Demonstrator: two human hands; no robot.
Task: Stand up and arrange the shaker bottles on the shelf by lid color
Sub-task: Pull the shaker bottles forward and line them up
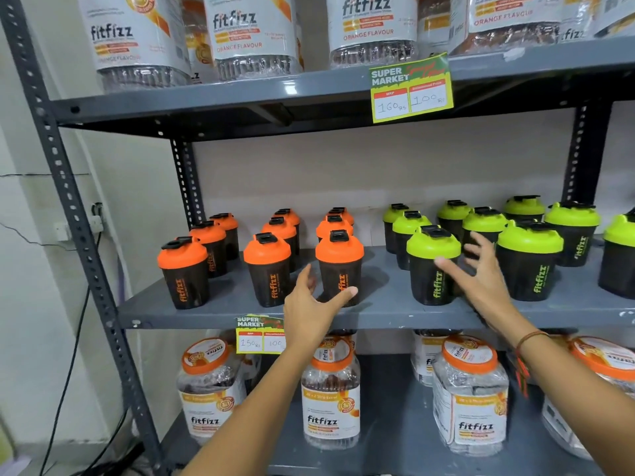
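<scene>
Black shaker bottles stand upright on the grey middle shelf [385,314]. Several with orange lids fill the left half, the nearest at the front [338,255]. Several with green lids fill the right half, one at the front [432,249]. My left hand [309,307] is open just in front of the front orange-lidded bottle, thumb near its base, not gripping it. My right hand [481,273] is open with spread fingers, between the front green-lidded bottle and the green-lidded one to its right [529,249], holding nothing.
Large clear Fitfizz jars with orange lids [331,389] stand on the shelf below, and more jars [372,32] on the shelf above. Yellow price tags [410,94] hang on the shelf edges. A perforated grey upright [65,187] and a wall with cables lie left.
</scene>
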